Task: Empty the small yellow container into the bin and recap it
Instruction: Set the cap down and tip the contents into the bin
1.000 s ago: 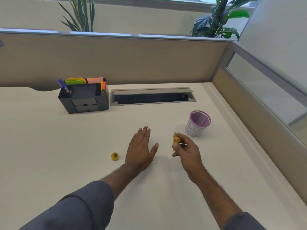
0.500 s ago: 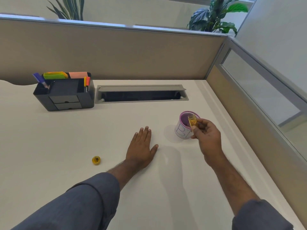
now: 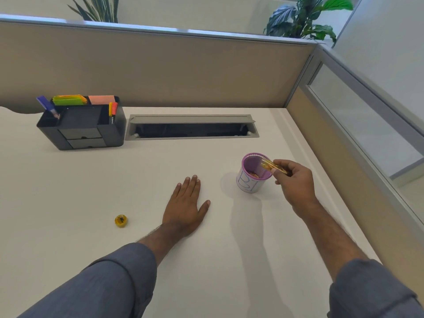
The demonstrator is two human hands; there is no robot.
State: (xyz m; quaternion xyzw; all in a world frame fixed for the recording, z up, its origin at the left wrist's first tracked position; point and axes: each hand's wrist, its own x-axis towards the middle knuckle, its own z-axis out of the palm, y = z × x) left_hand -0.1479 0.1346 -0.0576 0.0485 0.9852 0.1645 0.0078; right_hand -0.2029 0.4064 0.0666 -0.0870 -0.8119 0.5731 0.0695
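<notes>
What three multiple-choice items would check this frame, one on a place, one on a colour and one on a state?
1. Where does the yellow cap lie?
A. On the desk, left of the left hand
B. Inside the bin
C. In the black organizer

2. What colour is the bin's mesh?
A. Green
B. Purple
C. Black

3. How is the small yellow container held?
A. Upright on the desk
B. Capped, in the left hand
C. Tipped over the bin's mouth by the right hand

Answers:
1. A: the cap sits on the desk, apart from the flat left hand.
2. B: the rim and mesh are purple above a white label.
3. C: the right hand pinches it, tilted, with its open end over the bin.
</notes>
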